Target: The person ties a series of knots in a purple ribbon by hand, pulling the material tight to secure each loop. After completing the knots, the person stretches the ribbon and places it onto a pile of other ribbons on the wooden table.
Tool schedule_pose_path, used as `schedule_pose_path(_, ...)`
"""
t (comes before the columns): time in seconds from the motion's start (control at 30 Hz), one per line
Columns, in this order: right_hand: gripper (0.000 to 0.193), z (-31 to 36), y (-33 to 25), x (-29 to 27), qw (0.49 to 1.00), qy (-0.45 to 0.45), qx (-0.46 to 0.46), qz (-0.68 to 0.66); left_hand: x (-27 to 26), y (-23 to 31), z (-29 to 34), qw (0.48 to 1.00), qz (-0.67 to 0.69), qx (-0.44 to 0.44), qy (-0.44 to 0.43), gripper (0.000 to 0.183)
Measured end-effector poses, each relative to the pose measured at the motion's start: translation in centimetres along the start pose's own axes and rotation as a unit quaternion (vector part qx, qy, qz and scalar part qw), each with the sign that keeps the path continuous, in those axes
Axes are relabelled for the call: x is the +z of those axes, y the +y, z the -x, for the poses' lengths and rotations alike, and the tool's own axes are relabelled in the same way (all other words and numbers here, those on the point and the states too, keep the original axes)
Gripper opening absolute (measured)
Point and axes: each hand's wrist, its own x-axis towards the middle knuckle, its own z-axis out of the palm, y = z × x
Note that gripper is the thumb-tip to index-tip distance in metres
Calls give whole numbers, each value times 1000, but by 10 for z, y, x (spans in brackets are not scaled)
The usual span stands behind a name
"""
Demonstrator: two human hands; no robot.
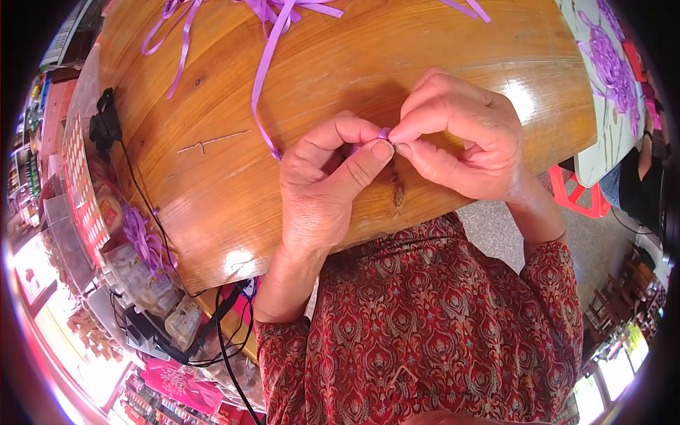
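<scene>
Head view, from the body outward. Nearest the camera is a red patterned garment [425, 333] with two sleeves, from which two bare forearms rise. Two hands work over the near edge of one wooden table [212, 205].

The left hand [326, 184] is clenched, thumb and forefinger pinching a small fold of purple ribbon [384, 132]. The right hand [460, 138] meets it fingertip to fingertip, its thumb and forefinger gripping the same fold from the other side. Only a sliver of the fold shows between the fingertips; its shape cannot be made out. One purple strand [261, 85] runs from beside the left hand across the tabletop toward the far edge.

On the table left of the hands lies one thin pale stick or wire [212, 142]; which it is cannot be told. One black clamp [105, 126] sits at the table's left edge, with one black cable [152, 212] dropping from it.

At the far edge, several loose purple ribbon ends [283, 10] are cut off by the frame; their count is uncertain. At far right, a white surface [602, 106] carries a purple ribbon ornament [613, 67], partly cropped. A red stool [581, 198] shows below it, mostly hidden.
</scene>
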Motion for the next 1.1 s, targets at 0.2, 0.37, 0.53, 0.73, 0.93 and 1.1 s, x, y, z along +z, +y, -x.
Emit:
schedule_pose_path(0.2,17,1,-1,0,1000,12,1,1,5,1,0,996,-86,-6,16,8)
schedule_pose_path(0.37,15,4,3,-1,999,16,25,-46,2,-1,-2,991,-130,37,-20,13)
schedule_pose_path(0.53,15,6,0,-3,995,27,68,-67,6,0,0,993,-114,26,1,14)
schedule_pose_path(0.73,15,6,0,-4,995,31,83,-53,8,0,2,993,-109,15,51,12)
schedule_pose_path(0.93,16,6,-1,-2,994,36,90,-46,8,2,3,996,-73,14,52,11)
schedule_pose_path(1.1,17,7,0,-2,995,41,90,-35,4,2,2,998,-34,5,53,12)
